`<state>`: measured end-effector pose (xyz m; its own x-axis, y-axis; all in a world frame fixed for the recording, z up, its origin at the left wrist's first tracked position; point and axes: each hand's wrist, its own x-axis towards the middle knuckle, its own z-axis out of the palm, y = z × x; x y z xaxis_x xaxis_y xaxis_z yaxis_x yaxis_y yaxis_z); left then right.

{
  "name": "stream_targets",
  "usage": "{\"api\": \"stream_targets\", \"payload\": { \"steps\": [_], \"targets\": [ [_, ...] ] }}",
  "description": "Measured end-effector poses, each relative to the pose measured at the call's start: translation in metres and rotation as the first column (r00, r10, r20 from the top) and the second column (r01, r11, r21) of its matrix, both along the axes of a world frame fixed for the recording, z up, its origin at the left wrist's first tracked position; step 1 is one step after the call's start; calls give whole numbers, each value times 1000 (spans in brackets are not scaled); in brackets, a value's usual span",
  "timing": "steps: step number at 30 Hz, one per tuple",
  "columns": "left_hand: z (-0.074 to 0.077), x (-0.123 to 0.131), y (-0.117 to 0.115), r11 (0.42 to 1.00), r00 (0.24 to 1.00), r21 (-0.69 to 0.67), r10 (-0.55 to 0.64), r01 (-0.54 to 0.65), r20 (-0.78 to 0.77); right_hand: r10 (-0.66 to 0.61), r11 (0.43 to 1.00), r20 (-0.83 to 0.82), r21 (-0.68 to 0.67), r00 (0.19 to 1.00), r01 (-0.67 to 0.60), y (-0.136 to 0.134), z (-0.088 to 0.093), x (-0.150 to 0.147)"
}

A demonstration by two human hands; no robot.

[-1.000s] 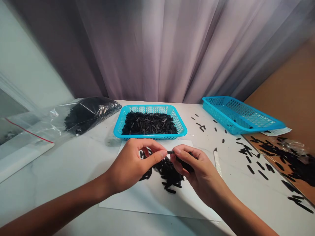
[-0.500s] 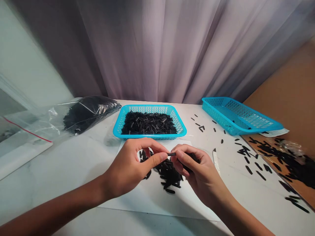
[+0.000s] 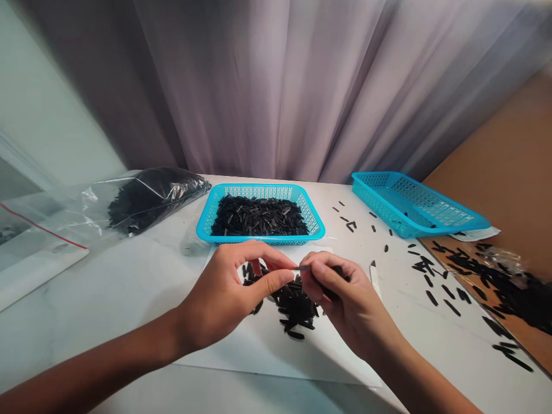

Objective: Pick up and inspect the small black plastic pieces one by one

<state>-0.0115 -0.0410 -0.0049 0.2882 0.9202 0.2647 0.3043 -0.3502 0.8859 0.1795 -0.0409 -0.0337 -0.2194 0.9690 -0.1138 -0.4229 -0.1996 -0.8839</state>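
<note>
My left hand [image 3: 233, 296] and my right hand [image 3: 345, 299] meet over a white sheet [image 3: 263, 345], both pinching one small black strip [image 3: 301, 268] held level between thumb and fingers. My right hand also cups more black pieces against its palm. Under the hands lies a loose pile of black strips [image 3: 295, 307] on the sheet. Just behind it stands a blue basket [image 3: 207, 221] heaped with the same black pieces.
A second blue basket [image 3: 414, 204] sits at the back right, nearly bare. Scattered black strips [image 3: 435, 282] cover the table's right side. A clear bag of black pieces [image 3: 146, 198] lies at the left. A small knife blade [image 3: 374, 273] rests by my right hand.
Both hands keep the pinch on the same strip with only slight finger shifts. The whole view has drifted a little to the left.
</note>
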Motion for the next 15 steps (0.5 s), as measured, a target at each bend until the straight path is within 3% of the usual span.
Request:
{"api": "stream_targets", "payload": {
  "steps": [2,4,5,7,12,15],
  "targets": [
    [-1,0,1,999,999,2,32,-32,-9,-132,990,-127,-72,983,124,14,-3,11],
    [-2,-1,2,999,999,7,48,-47,-23,-309,946,-305,-196,901,258,31,-7,26],
    [-2,-2,2,999,998,10,48,-48,-33,-390,915,-341,-252,855,317,40,-9,33],
    [-2,-2,3,999,997,23,49,-48,-53,-430,896,-341,-273,836,350,51,-13,44],
    [-5,-2,3,998,996,54,26,-21,-89,-320,939,-323,-233,891,253,38,-13,28],
    [-8,-1,4,998,990,70,10,0,-138,-21,992,-176,-123,984,-1,18,-11,10]
  ]
}}
